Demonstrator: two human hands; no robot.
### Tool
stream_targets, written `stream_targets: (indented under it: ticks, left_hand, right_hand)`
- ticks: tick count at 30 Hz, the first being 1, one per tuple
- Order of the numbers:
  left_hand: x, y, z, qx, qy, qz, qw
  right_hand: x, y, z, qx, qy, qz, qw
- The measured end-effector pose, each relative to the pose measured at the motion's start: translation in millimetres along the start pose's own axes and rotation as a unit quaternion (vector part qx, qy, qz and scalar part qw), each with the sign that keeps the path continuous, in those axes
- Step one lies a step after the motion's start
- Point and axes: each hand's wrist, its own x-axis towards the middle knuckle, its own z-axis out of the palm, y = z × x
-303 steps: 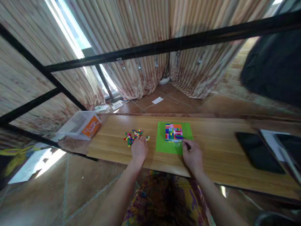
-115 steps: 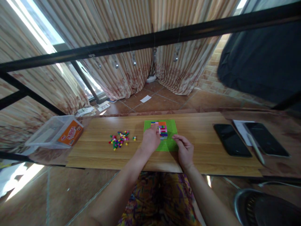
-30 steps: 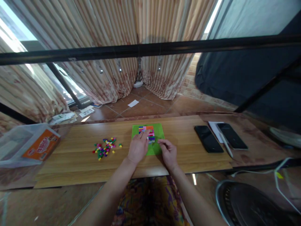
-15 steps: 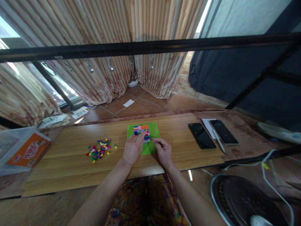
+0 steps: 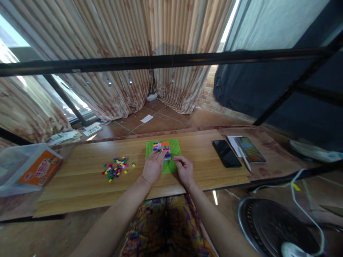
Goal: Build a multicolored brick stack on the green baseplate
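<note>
A green studded baseplate [image 5: 175, 146] lies on the wooden board, carrying a block of multicoloured toy bricks [image 5: 164, 145]. My left hand [image 5: 153, 166] lies over the left and near part of that block, fingers stretched out across the bricks, so some are hidden. Over the plate's right edge, my right hand [image 5: 184, 168] is closed with thumb and forefinger together. Whatever it may pinch is too small to make out. To the left, a loose pile of small coloured bricks [image 5: 115, 169] is scattered, with a few single ones beside it.
A clear plastic box [image 5: 24, 153] with an orange label stands at the left end of the board [image 5: 80, 192]. Two phones, one a black phone [image 5: 226, 153], lie at the right near a white pen [image 5: 245, 159]. A dark rail [image 5: 171, 61] runs across beyond the board.
The view has shifted slightly. The far-right phone's screen has lit up. My hands stay almost in the same place on the plate.
</note>
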Motion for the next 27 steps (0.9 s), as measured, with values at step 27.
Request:
stream_targets:
  ticks: [27]
  left_hand:
    - [-94,-84,-53.1,0.107,0.0,-0.356,0.928]
  right_hand:
    - [-6,12,-13,-0.128,-0.041,-0.017,0.991]
